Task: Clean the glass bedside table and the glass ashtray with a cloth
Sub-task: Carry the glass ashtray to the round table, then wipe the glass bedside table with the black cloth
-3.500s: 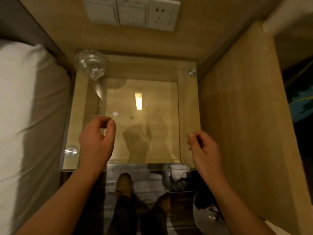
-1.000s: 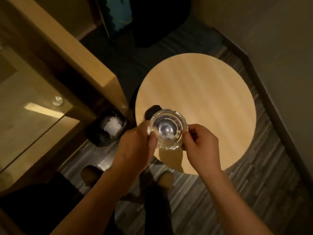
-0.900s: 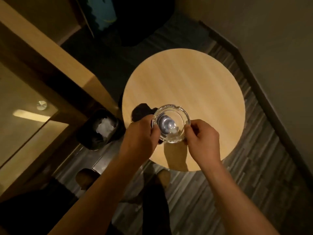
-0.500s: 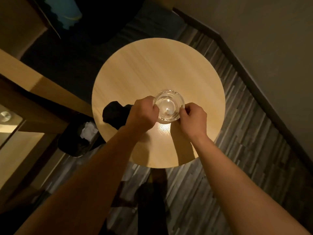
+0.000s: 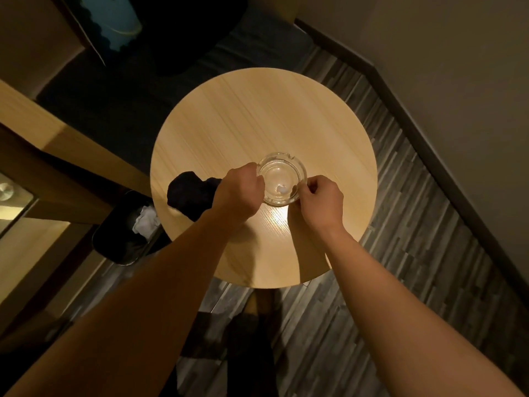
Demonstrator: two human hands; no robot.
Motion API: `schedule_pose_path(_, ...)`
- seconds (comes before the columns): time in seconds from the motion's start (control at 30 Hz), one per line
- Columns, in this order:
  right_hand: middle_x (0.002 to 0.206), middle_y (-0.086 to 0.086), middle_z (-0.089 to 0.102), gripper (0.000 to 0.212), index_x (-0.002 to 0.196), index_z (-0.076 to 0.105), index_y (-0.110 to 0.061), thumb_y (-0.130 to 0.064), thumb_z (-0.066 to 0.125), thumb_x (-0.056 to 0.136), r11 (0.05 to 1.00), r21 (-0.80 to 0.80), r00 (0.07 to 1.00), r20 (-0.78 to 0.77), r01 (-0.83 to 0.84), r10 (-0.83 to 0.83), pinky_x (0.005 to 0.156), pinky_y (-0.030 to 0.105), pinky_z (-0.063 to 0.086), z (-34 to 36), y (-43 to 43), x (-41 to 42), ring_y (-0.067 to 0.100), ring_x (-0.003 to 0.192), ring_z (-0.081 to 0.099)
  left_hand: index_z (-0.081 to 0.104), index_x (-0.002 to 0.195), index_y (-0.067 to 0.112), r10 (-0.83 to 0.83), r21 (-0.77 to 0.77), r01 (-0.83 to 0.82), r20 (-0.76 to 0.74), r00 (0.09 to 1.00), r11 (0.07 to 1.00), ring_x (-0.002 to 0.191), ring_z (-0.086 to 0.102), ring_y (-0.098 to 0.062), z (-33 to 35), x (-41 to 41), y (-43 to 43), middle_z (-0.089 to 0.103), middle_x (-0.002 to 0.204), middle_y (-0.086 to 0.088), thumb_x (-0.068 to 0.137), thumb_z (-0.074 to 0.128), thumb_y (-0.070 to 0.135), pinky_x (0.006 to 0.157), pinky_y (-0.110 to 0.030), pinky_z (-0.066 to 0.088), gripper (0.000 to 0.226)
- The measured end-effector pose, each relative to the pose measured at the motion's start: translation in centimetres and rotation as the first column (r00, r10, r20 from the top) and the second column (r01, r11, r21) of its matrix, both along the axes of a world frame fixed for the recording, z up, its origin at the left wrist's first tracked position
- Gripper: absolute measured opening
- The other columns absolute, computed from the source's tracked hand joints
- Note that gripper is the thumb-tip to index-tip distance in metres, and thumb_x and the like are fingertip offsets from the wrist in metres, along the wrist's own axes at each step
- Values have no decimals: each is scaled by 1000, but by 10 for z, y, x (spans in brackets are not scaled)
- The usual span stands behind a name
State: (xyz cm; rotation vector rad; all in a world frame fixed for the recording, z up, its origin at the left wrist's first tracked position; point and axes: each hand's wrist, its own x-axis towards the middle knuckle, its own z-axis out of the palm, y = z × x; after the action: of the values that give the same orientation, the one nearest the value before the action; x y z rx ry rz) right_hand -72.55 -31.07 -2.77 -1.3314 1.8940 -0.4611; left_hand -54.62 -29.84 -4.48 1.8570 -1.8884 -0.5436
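Clear round glass ashtray sits central on the round pale wooden table, its rim pinched by the left hand at nine o'clock and right hand at four, probably steadying it. A crumpled black cloth waits at nine o'clock, within reach.

Dark cloth: the left grip and its wrist are covering its right side. Glass ashtray: a white speck inside is showing too small to identify (paper or glare, unclear). Right grip: fingertips are curling out of sight beneath the knuckles. Glass bedside table: the left edge is cutting off most of it. Bin: the tabletop is hiding one side.
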Motion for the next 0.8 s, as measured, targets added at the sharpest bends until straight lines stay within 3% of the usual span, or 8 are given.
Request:
schedule_pose_path(0.07, 85, 7, 70, 20, 98, 66, -9, -28, 60, 97, 1000, -1, 1000, 5, 18, -18, 61, 29, 41, 2, 2, -3, 26, 81, 66, 51, 77, 5, -11, 69, 9, 20, 1000, 998, 53, 33, -20, 12, 3, 1, 42, 61, -2, 93, 60, 4, 49, -27, 30, 18)
schedule_pose_path(0.13, 83, 4, 70, 23, 107, 64, -11, -32, 59, 98, 997, -45, 998, 0, 60, -61, 62, 27, 48, 11, 9, -6, 24, 80, 69, 60, 81, 1, -81, 133, 86, -41, 996, 987, 52, 41, -22, 16, 12, 7, 57, 69, -17, 85, 71, -10, 46, -28, 36, 16)
schedule_pose_path(0.17, 81, 2, 70, 25, 112, 63, -11, -32, 59, 99, 994, -72, 996, 14, 88, -87, 66, 31, 53, 17, 15, -7, 23, 79, 69, 66, 94, -2, -73, 162, 81, -55, 996, 983, 62, 57, -27, 21, 19, 11, 67, 87, -24, 89, 69, -6, 52, -32, 49, 7)
schedule_pose_path(0.23, 79, -3, 68, 25, 116, 62, -13, -31, 59, 100, 987, -108, 993, 47, 116, -112, 74, 42, 59, 30, 30, -4, 20, 77, 70, 64, 128, 3, 137, 149, -138, 14, 990, 979, 104, 68, -33, 41, 35, 18, 69, 122, -21, 104, 55, 19, 87, -41, 58, 30)
schedule_pose_path(0.37, 79, -1, 71, 7, 95, 61, -27, -34, 60, 98, 994, -92, 989, 142, 56, -42, 73, 47, 60, 44, 58, 28, 20, 75, 70, 63, 132, 2, 286, 102, -298, 115, 951, 949, 102, 67, -32, 48, 73, 39, 70, 113, -20, 106, 51, 32, 89, -37, 53, 41)
schedule_pose_path(0.47, 78, -3, 68, 12, 89, 61, -21, -31, 61, 97, 998, -55, 987, 151, -38, 46, 68, 37, 54, 43, 67, 59, 15, 73, 65, 62, 132, 5, 302, 181, -329, 160, 940, 927, 107, 61, -32, 42, 100, 46, 64, 119, -19, 105, 54, 36, 92, -35, 47, 43)
schedule_pose_path(0.67, 83, -4, 61, 23, 96, 53, -20, -41, 60, 96, 984, 43, 984, 54, -174, 172, 59, 26, 43, 27, 63, 102, 5, 72, 57, 52, 141, 17, 261, 408, -316, 186, 947, 857, 124, 54, -31, 25, 114, 48, 58, 135, -12, 100, 49, 53, 104, -44, 45, 54)
schedule_pose_path(0.8, 89, -5, 60, 27, 101, 50, -22, -42, 67, 93, 988, 96, 991, 62, -125, 119, 64, 29, 45, 19, 62, 116, 7, 75, 57, 51, 141, 13, 280, 412, -310, 134, 951, 856, 122, 55, -31, 22, 105, 53, 58, 130, -14, 101, 58, 43, 106, -43, 43, 51)
